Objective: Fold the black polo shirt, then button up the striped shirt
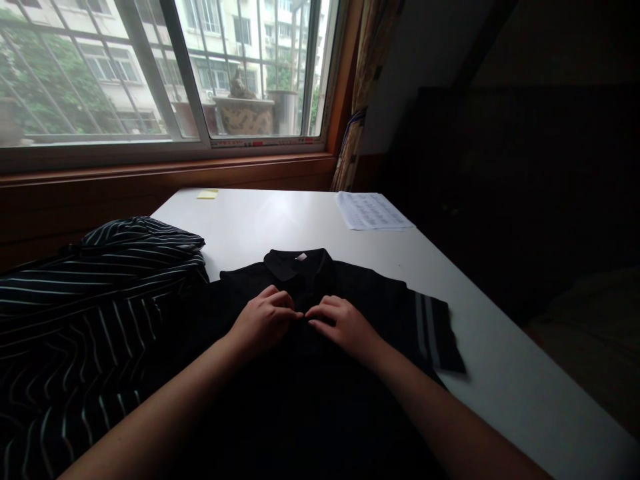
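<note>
Clock: the middle is where my hands meet
Black shirt [380, 300]: in the middle of the white desk [270, 217], collar [283, 265] at 12 o'clock, banded sleeve [430, 330] at 3
Left hand [263, 317]: fingers bent in, tips at the shirt front; too dark to tell if they pinch it
Right hand [347, 327]: finger and thumb almost shut by the left tips; I can't tell if cloth is between
Done, I think: shirt spread out, collar folded down
Left, I think: neck is open, sleeve is out to the side; I can't see if the front is shut
Striped cloth [100, 300]: one, rumpled, at 9 o'clock
Yellow note [207, 194]: one, near 11 o'clock
Papers [373, 211]: one pile, between 1 and 2 o'clock; too blurry to count sheets
Count: one shirt, two hands, two grey bands, one white tag [301, 257]; buttons too dark to count
</note>
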The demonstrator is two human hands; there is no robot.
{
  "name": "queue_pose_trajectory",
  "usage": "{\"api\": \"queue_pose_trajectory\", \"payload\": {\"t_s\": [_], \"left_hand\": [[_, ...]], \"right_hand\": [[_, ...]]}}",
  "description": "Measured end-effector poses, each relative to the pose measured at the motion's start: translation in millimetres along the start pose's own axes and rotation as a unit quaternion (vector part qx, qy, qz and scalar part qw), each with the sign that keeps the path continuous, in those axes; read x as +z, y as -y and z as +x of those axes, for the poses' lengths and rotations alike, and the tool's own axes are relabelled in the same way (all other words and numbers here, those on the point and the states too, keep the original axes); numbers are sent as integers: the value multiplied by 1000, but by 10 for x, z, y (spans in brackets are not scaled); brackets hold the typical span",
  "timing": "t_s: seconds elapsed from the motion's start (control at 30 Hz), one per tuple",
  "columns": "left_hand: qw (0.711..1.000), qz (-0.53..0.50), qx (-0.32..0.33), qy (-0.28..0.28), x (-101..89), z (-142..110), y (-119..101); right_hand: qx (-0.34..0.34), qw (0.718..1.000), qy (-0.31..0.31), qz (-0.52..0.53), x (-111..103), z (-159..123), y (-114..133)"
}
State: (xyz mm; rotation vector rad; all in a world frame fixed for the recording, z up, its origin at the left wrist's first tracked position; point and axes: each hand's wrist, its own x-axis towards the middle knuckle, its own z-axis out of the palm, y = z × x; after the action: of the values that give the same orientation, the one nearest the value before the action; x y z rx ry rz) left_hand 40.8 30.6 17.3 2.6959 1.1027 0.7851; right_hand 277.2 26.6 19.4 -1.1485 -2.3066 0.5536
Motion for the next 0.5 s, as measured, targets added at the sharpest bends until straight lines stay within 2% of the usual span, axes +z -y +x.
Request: {"api": "queue_pose_trajectory", "payload": {"t_s": [0.5], "left_hand": [[1000,9,8,8,-5,5,-6]], "right_hand": [[18,998,17,62,-59,27,33]]}}
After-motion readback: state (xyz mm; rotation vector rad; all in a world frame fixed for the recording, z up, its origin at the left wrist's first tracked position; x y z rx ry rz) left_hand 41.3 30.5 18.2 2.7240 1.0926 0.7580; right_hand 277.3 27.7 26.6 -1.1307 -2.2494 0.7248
